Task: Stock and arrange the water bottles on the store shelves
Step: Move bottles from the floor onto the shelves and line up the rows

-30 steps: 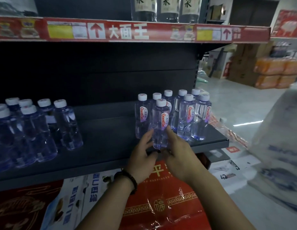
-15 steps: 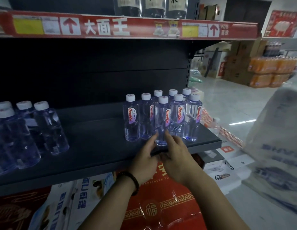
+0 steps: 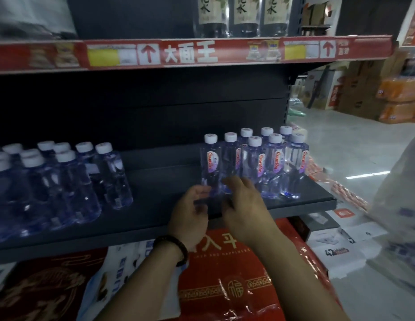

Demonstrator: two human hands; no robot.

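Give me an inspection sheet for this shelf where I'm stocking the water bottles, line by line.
Surface: dark shelf, bottles at both ends.
Job's things: right bottle group upright in two rows, white caps, labels forward; left bottle group upright, tightly packed.
Clutter: red gift boxes stacked under the shelf.
Grippers: left hand fingers curled beside the leftmost right-group bottle's base, grip unclear from blur; right hand fingers relaxed before the bottle bases.
Cables: nothing seen.
Surroundings: red price strip on the shelf above, dark bottles over it; stacked cartons across the aisle; white sack at right.
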